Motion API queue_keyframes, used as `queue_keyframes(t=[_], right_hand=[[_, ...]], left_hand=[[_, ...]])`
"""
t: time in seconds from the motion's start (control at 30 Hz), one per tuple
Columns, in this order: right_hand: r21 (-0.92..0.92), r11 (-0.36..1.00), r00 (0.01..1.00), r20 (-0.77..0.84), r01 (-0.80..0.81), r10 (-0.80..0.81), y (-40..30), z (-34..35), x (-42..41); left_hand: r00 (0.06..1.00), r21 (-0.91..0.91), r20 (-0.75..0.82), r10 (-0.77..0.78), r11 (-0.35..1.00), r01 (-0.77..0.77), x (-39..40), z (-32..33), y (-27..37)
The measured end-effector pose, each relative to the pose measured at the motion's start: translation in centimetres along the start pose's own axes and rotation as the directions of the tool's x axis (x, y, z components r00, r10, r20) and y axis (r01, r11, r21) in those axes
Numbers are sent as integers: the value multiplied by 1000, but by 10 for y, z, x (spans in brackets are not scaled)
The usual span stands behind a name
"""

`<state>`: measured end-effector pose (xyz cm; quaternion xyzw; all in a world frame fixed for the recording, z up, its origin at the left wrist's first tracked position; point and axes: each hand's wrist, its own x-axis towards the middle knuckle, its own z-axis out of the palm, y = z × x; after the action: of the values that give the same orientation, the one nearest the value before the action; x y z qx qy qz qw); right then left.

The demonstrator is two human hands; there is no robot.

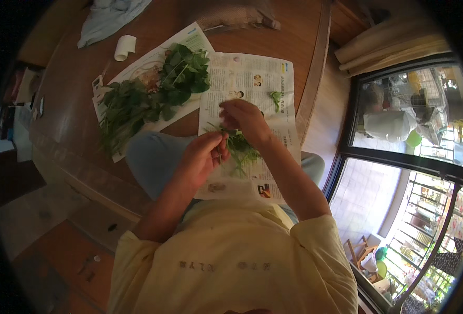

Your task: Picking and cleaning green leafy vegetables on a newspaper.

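My left hand pinches a thin green stem between thumb and fingers, above my lap. Just above and to the right of it, my right hand has its fingers curled; blur hides whether anything is in them. Below both hands, a loose heap of picked greens lies on a printed newspaper sheet spread over my crossed legs. One small leafy sprig rests alone near the sheet's right side. To the left, bunches of leafy green stems and broader dark leaves cover a second newspaper sheet.
I sit on a brown wooden platform. A white paper roll, a pale cloth and a brown cushion lie toward its far side. On the right stands a black-framed glass window or door. Tiled floor shows lower left.
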<state>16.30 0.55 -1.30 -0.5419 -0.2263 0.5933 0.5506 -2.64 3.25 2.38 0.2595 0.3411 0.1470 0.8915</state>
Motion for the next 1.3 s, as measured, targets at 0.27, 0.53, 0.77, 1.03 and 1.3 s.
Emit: queue_keyframes(t=[0.27, 0.53, 0.77, 1.03, 1.3], right_hand=[[-58, 993, 995, 3, 101, -101, 27, -9, -117], [-111, 990, 984, -141, 91, -106, 39, -13, -140], [-203, 971, 949, -260, 126, -178, 48, -3, -139], [-325, 884, 825, -351, 335, -442, 18, -21, -133], [-634, 686, 882, -12, 358, -471, -8, -40, -134]], left_hand=[[1000, -73, 6, 12, 997, -12, 23, 27, -25], [991, 250, -122, 51, 968, -19, 30, 32, -38], [993, 373, -107, 52, 928, -8, 19, 31, -50], [985, 678, 137, 109, 714, -173, 17, 35, -25], [926, 886, 309, 218, 287, -363, 9, 50, -5]])
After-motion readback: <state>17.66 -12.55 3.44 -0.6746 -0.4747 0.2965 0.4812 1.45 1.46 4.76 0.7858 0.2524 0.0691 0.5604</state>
